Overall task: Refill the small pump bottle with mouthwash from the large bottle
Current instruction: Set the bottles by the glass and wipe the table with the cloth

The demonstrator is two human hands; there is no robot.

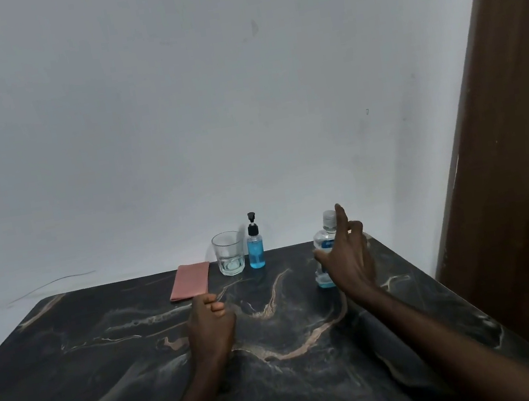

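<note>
Two bottles matter here, and both stand upright near the far edge of the dark marble-patterned table (108,363). The small clear pump bottle of blue liquid with a black pump head (255,250) is just beside a clear empty-looking drinking glass (229,253), with a folded pink cloth (190,280) lying flat to the left of the glass. The large clear bottle with a pale cap and a little blue mouthwash at its base (323,243) stands well apart to the right, partly hidden behind the right hand (346,256).

That right hand is spread open, fingers extended and thumb apart, right in front of the large bottle; it holds nothing, and whether it touches the bottle yet cannot be told. The left hand (211,326) is loosely curled near the middle of the table, holding nothing.

The step in hand looks like taking up the large bottle. To do it well, the person should wrap the right hand around the bottle's body rather than its cap, and set it nearer the small bottle. The left hand would best steady the small bottle while its pump head is unscrewed. With so narrow a neck, pouring slowly matters, and the cloth is handy for drips.
</note>
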